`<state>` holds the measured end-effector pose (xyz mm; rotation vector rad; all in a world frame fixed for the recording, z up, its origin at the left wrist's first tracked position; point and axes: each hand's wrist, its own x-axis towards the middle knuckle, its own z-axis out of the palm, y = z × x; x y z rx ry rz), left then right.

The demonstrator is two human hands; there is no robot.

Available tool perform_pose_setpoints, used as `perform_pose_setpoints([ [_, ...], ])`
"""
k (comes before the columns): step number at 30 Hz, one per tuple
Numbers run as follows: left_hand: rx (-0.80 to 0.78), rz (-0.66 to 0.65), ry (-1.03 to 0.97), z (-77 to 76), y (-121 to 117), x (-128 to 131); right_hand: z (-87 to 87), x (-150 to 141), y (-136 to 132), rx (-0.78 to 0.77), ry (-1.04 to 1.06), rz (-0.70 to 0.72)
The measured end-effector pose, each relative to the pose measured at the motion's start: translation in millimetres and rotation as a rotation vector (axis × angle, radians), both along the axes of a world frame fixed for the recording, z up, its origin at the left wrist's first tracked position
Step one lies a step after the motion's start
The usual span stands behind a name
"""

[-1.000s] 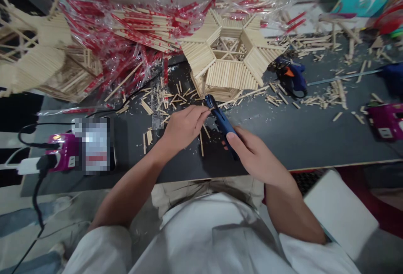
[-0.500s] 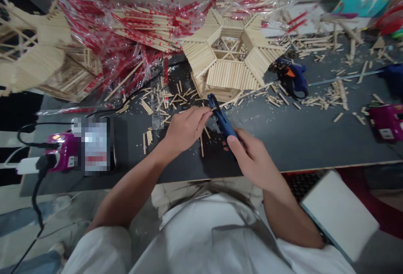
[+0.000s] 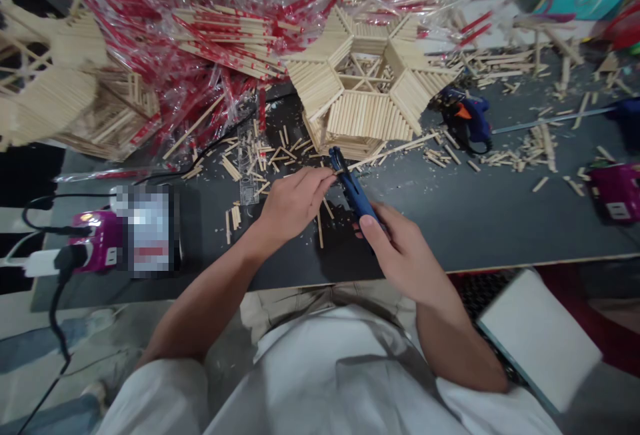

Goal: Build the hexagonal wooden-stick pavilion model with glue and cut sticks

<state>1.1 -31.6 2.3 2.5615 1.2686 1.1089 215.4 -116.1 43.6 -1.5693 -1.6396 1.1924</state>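
My right hand (image 3: 400, 241) is closed around a pair of blue-handled pliers (image 3: 356, 193), whose head points away from me. My left hand (image 3: 297, 201) is pinched on a short thin wooden stick (image 3: 339, 173), its end at the pliers' head. Whether the jaws press on the stick is too small to tell. Just beyond the pliers stands a star-shaped structure of glued wooden sticks (image 3: 367, 116), with a six-sided opening in its top. Two loose sticks (image 3: 321, 229) lie on the dark table (image 3: 480, 215) below my hands.
Red-and-clear wrapped stick bundles (image 3: 225, 41) fill the back. A second stick structure (image 3: 55, 88) stands at left. A blue glue gun (image 3: 473, 120) lies right among cut stick pieces (image 3: 520, 151). A purple power socket (image 3: 97, 238) with cables and a blurred phone (image 3: 153, 231) are at front left.
Almost nothing differs. The view has shifted very slightly, while both hands keep their hold on the stick and the pliers.
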Motion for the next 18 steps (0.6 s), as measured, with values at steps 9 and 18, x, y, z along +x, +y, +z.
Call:
perform_pose_setpoints([
  [9,0.004,-0.011,-0.04,-5.4,1.6,2.0,-2.3,-5.0,2.8,0.028,-0.064,-0.006],
  [18,-0.083,-0.002,-0.061,-7.3,4.5,0.7,-7.7,-9.3,6.8,-0.011,-0.265,-0.009],
])
